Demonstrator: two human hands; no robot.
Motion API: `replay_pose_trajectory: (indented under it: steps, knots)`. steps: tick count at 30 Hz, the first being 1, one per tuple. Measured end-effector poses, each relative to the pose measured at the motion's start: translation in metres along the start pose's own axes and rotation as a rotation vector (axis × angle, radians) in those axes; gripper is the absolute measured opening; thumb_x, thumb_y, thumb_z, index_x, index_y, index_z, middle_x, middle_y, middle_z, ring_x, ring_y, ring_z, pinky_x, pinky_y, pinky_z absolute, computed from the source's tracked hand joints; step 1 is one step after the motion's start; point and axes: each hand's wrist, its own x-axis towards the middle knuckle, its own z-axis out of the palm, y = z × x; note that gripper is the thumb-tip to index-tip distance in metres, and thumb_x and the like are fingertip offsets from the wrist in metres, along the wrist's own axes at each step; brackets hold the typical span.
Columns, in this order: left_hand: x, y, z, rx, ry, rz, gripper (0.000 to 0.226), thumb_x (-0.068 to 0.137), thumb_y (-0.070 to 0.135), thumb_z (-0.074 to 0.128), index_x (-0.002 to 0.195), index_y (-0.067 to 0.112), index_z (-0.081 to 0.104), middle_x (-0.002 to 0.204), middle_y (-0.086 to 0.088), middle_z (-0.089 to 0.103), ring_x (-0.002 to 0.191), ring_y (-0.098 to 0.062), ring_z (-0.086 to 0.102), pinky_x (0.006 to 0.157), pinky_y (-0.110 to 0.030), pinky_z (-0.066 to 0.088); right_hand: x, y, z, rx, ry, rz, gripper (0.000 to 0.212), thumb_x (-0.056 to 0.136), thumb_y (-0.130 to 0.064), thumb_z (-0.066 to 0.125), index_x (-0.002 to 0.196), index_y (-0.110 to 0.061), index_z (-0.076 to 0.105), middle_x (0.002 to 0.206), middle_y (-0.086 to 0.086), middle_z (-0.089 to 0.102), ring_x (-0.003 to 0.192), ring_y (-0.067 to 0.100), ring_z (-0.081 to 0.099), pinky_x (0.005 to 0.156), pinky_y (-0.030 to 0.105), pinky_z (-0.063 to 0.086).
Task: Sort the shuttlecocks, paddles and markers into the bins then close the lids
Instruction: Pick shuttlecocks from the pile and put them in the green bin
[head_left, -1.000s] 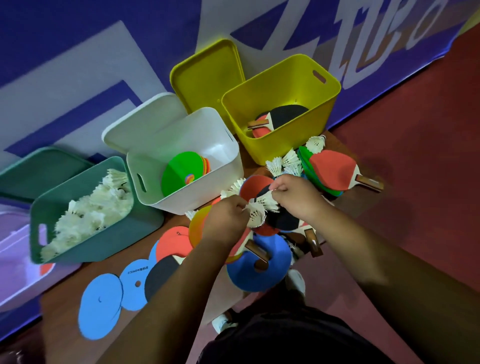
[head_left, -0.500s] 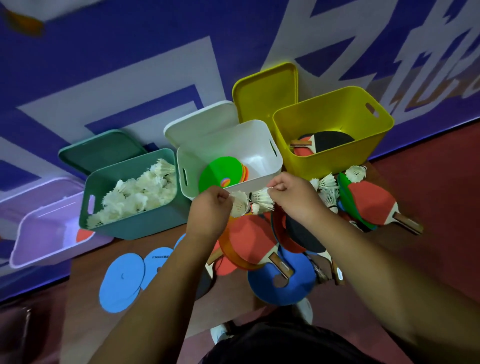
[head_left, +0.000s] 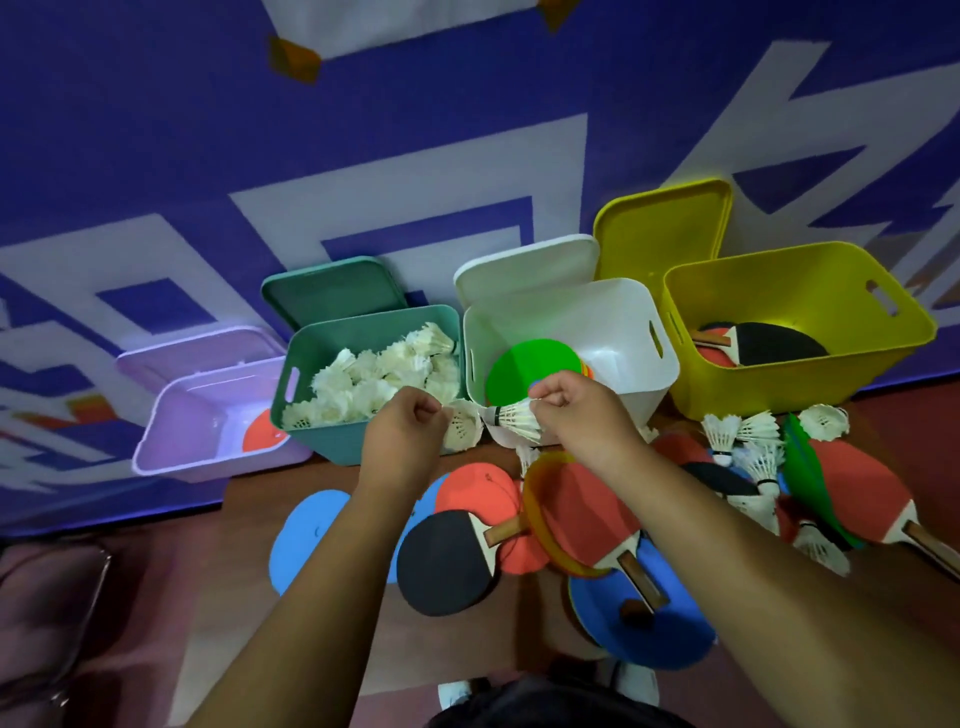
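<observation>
My left hand (head_left: 402, 434) pinches a white shuttlecock (head_left: 462, 426) just in front of the green bin (head_left: 332, 441), which is heaped with shuttlecocks. My right hand (head_left: 576, 415) pinches another shuttlecock (head_left: 511, 415) by its feathers, in front of the white bin (head_left: 644, 312) holding flat disc markers (head_left: 524, 364). The yellow bin (head_left: 810, 384) at the right holds paddles. On the low table lie paddles (head_left: 447, 561), blue, red and orange disc markers (head_left: 306, 535) and several loose shuttlecocks (head_left: 737, 431).
A lilac bin (head_left: 171, 436) with a red disc inside stands at the far left. Green, white and yellow lids (head_left: 332, 288) lean against the blue patterned wall behind their bins. A shoe (head_left: 452, 693) shows at the bottom edge.
Both hands have lifted off the pile with their shuttlecocks and moved left, from over the paddles toward the front of the green and white bins.
</observation>
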Motion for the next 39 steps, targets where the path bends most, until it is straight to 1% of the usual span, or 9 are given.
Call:
replay_pose_trajectory:
  steps: [3, 5, 11, 15, 21, 27, 31, 36, 39]
  knots:
    - [0.014, -0.02, -0.023, -0.121, 0.013, -0.079, 0.012, 0.095, 0.028, 0.073, 0.089, 0.021, 0.065, 0.079, 0.002, 0.07, 0.073, -0.02, 0.069, 0.065, -0.041, 0.058, 0.009, -0.022, 0.024, -0.019, -0.038, -0.007, 0.01, 0.095, -0.015, 0.068, 0.099, -0.022, 0.074, 0.082, -0.008, 0.069, 0.065, -0.006, 0.064, 0.058, 0.011, 0.047]
    - [0.022, -0.031, -0.037, -0.196, 0.015, -0.113, 0.01, 0.095, 0.025, 0.072, 0.091, 0.018, 0.066, 0.08, -0.001, 0.07, 0.072, -0.025, 0.071, 0.07, -0.05, 0.064, 0.018, -0.033, 0.041, -0.05, -0.028, -0.029, 0.01, 0.093, -0.018, 0.069, 0.095, -0.027, 0.073, 0.079, -0.011, 0.068, 0.07, -0.002, 0.064, 0.063, 0.017, 0.047]
    - [0.053, -0.059, -0.067, -0.38, 0.034, -0.198, 0.006, 0.095, 0.008, 0.07, 0.096, 0.004, 0.065, 0.069, -0.002, 0.064, 0.063, -0.024, 0.07, 0.078, -0.052, 0.065, 0.045, -0.068, 0.078, -0.006, -0.013, -0.001, 0.014, 0.09, -0.017, 0.069, 0.091, -0.03, 0.071, 0.063, -0.017, 0.064, 0.059, 0.004, 0.062, 0.062, 0.023, 0.047]
    - [0.081, -0.071, -0.08, -0.448, 0.042, -0.235, 0.01, 0.095, 0.005, 0.068, 0.104, 0.004, 0.064, 0.079, -0.006, 0.066, 0.066, -0.024, 0.072, 0.081, -0.051, 0.066, 0.064, -0.081, 0.094, 0.061, 0.058, 0.033, 0.013, 0.085, -0.025, 0.066, 0.09, -0.037, 0.07, 0.076, -0.014, 0.072, 0.07, 0.015, 0.07, 0.066, 0.034, 0.054]
    - [0.128, -0.092, -0.093, -0.414, 0.078, -0.3, 0.024, 0.087, 0.016, 0.068, 0.11, 0.012, 0.066, 0.081, -0.005, 0.076, 0.075, -0.027, 0.078, 0.08, -0.052, 0.065, 0.074, -0.097, 0.11, 0.03, -0.019, 0.072, 0.045, 0.097, -0.023, 0.065, 0.14, -0.027, 0.054, 0.108, -0.012, 0.072, 0.063, 0.006, 0.071, 0.075, 0.041, 0.062]
    - [0.151, -0.112, -0.088, -0.286, 0.055, -0.303, 0.026, 0.082, 0.024, 0.062, 0.107, 0.021, 0.069, 0.086, 0.0, 0.075, 0.072, -0.022, 0.065, 0.061, -0.027, 0.043, 0.066, -0.071, 0.126, -0.07, -0.06, 0.113, 0.022, 0.099, -0.024, 0.065, 0.12, -0.027, 0.068, 0.11, -0.006, 0.073, 0.063, 0.004, 0.07, 0.06, 0.03, 0.058]
    - [0.14, -0.11, -0.079, -0.318, 0.039, -0.243, 0.025, 0.091, 0.019, 0.059, 0.115, 0.021, 0.065, 0.097, -0.002, 0.074, 0.084, -0.022, 0.071, 0.066, -0.03, 0.051, 0.056, -0.064, 0.125, -0.016, -0.043, 0.192, 0.014, 0.098, -0.019, 0.066, 0.11, -0.026, 0.071, 0.101, -0.002, 0.074, 0.062, 0.004, 0.067, 0.056, 0.029, 0.054]
    - [0.12, -0.105, -0.064, -0.394, -0.016, -0.19, 0.014, 0.093, 0.021, 0.059, 0.105, 0.025, 0.067, 0.097, 0.002, 0.075, 0.086, -0.019, 0.074, 0.08, -0.045, 0.063, 0.043, -0.055, 0.115, 0.052, -0.039, 0.235, 0.019, 0.102, -0.011, 0.058, 0.11, -0.02, 0.072, 0.102, 0.004, 0.076, 0.061, 0.007, 0.062, 0.051, 0.022, 0.05]
    - [0.098, -0.093, -0.052, -0.433, -0.107, -0.185, 0.012, 0.097, 0.017, 0.059, 0.104, 0.021, 0.068, 0.101, -0.002, 0.076, 0.083, -0.018, 0.074, 0.079, -0.042, 0.063, 0.031, -0.051, 0.104, 0.111, -0.034, 0.244, 0.019, 0.105, -0.008, 0.053, 0.111, -0.011, 0.071, 0.099, 0.006, 0.074, 0.056, 0.003, 0.058, 0.051, 0.017, 0.049]
